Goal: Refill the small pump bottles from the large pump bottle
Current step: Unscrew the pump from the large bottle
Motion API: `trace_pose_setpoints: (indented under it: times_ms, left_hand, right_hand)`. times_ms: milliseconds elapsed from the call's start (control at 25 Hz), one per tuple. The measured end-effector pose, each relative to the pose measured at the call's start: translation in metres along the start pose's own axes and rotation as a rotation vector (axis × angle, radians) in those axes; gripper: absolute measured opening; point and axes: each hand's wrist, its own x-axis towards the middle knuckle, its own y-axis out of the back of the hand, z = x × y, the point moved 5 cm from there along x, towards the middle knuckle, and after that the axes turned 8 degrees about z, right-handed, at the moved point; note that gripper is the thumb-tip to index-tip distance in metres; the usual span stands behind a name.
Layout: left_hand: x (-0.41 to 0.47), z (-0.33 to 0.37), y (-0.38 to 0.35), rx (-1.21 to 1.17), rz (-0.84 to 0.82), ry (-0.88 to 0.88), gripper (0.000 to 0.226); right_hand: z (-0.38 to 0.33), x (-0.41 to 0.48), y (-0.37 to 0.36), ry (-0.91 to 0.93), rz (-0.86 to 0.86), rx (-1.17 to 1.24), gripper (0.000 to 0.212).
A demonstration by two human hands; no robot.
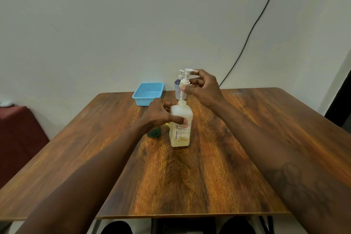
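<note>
Left hand [158, 114] grips large bottle [181, 129], hiding green bottle [154, 132]; right hand [204, 89], pump [187, 76].

The left hand [159, 112] covers most of a small green bottle [154, 132] just left of the large pump bottle [181, 129], so only its lower body peeks out under the wrist and its top can't be seen at all. That hand's fingers wrap behind the large bottle, out of sight; just the thumb shows in front. By the table's [190, 176] far edge, a small purple bottle [177, 83] sits half behind the pump head [187, 77] pinched in the right hand [204, 89], label way too tiny to read. The large bottle's fine print is mush too. Both forearms are blurry and run off the bottom edge, and the table's right side and near left corner are cut off.
</note>
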Motion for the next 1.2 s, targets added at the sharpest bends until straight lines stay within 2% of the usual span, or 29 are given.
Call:
trace_pose_setpoints:
  times_ms: [360, 720, 920, 1000, 1200]
  left_hand:
    - [0.001, -0.004, -0.001, 0.044, -0.001, 0.043, 0.071]
    - [-0.003, -0.005, -0.002, 0.068, 0.003, 0.039, 0.071]
    - [-0.004, 0.001, -0.006, 0.051, 0.007, 0.025, 0.068]
    - [-0.005, 0.003, -0.007, 0.045, 0.008, 0.015, 0.070]
    - [-0.005, 0.006, -0.009, 0.020, 0.010, 0.012, 0.073]
  right_hand:
    - [-0.014, 0.010, 0.025, 0.051, 0.239, 0.333, 0.053]
    - [0.002, 0.022, 0.060, -0.050, 0.462, 0.595, 0.049]
    - [0.017, 0.016, 0.054, -0.054, 0.433, 0.417, 0.026]
    - [0.026, 0.014, 0.050, -0.075, 0.413, 0.309, 0.025]
    - [0.067, 0.007, 0.050, -0.215, 0.415, -0.135, 0.027]
